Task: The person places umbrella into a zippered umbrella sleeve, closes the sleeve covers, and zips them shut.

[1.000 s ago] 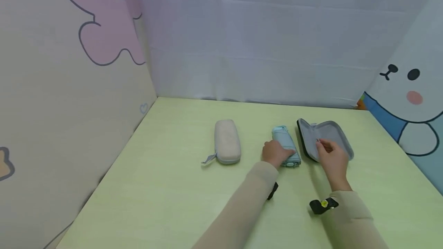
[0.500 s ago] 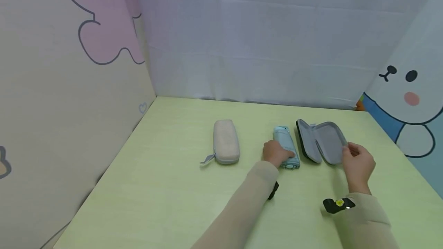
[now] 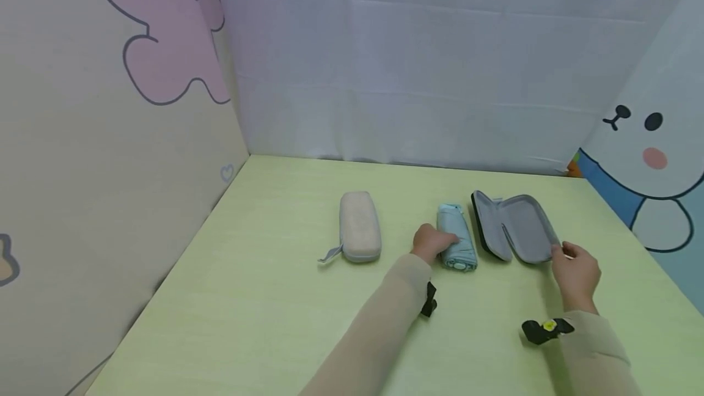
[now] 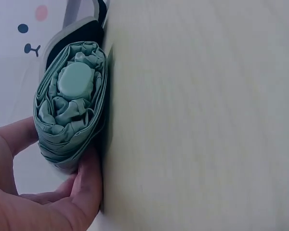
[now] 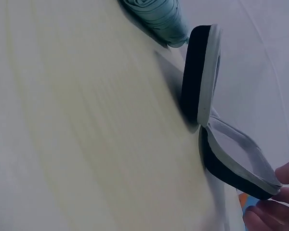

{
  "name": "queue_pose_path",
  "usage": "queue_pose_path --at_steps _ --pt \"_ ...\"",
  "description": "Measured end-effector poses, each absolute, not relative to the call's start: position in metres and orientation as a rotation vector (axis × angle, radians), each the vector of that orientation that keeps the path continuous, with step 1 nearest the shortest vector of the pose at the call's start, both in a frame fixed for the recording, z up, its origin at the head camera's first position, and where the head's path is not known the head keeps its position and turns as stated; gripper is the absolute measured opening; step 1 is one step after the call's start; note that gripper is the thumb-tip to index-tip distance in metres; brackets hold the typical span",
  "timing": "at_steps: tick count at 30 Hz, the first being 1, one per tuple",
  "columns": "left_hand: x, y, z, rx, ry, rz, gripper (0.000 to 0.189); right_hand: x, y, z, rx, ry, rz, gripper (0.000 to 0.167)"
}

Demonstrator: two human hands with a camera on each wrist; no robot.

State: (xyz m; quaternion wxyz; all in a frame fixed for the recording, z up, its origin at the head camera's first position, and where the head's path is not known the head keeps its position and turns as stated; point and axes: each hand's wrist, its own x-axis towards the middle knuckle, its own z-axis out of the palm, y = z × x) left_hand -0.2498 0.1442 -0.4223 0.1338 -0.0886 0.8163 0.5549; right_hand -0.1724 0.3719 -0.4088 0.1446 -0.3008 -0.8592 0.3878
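Observation:
A teal folded umbrella (image 3: 458,250) lies on the table, its cloth wound round an oval handle end (image 4: 77,80). My left hand (image 3: 433,242) grips its left side, the thumb over the top and fingers low against the cloth in the left wrist view. Just right of it, a dark hard zip case (image 3: 528,231) with a grey lining stands spread wide, nothing inside its halves. With thumb and fingers my right hand (image 3: 577,271) pinches the near right rim of the case's right half, which tilts up from the table in the right wrist view.
A beige zip case (image 3: 360,225), closed, with a grey pull strap (image 3: 330,254), lies left of the umbrella on the pale green table (image 3: 247,298). White sheeting (image 3: 418,78) hangs behind the far edge; printed walls flank both sides.
My right hand has gone from the case's middle to its right half, now held at the near right rim. The umbrella has shifted slightly right and nearer; my left thumb has drawn back left.

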Motion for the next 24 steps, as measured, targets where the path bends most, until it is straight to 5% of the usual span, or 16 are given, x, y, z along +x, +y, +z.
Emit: queue_pose_path --at_steps 24 --pt "-0.2592 0.1373 -0.4204 -0.418 2.076 1.925 0.029 -0.1809 0.3769 -0.4184 -0.901 -2.426 1.084 0.042"
